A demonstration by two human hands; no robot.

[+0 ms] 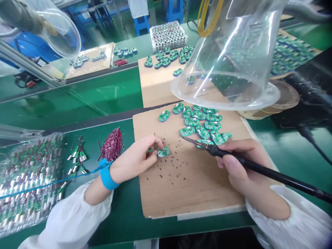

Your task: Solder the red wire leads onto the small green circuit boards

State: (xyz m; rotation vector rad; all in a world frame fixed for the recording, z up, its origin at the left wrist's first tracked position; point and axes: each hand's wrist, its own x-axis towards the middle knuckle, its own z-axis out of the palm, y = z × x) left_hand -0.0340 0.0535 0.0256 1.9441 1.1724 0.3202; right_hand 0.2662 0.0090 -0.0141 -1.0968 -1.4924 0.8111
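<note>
My left hand (146,152), with a blue wrist strap (109,177) on it, is closed at the edge of a small green circuit board (164,151) low over the cardboard. A thin green wire and a dark red one show at its fingertips; where they end is hidden. My right hand (240,162) is wrapped round the black handle of a soldering iron (213,149). The iron's tip points left, near a cluster of green circuit boards (202,131) and apart from the board at my left hand.
Dark specks dot the cardboard sheet (192,193). Dark red wires (112,144) lie in a pile left of it, beside a clear tray (28,180) of wired parts. A clear extraction hood (225,76) hangs over the right. More boards (166,58) lie behind the dividing rail.
</note>
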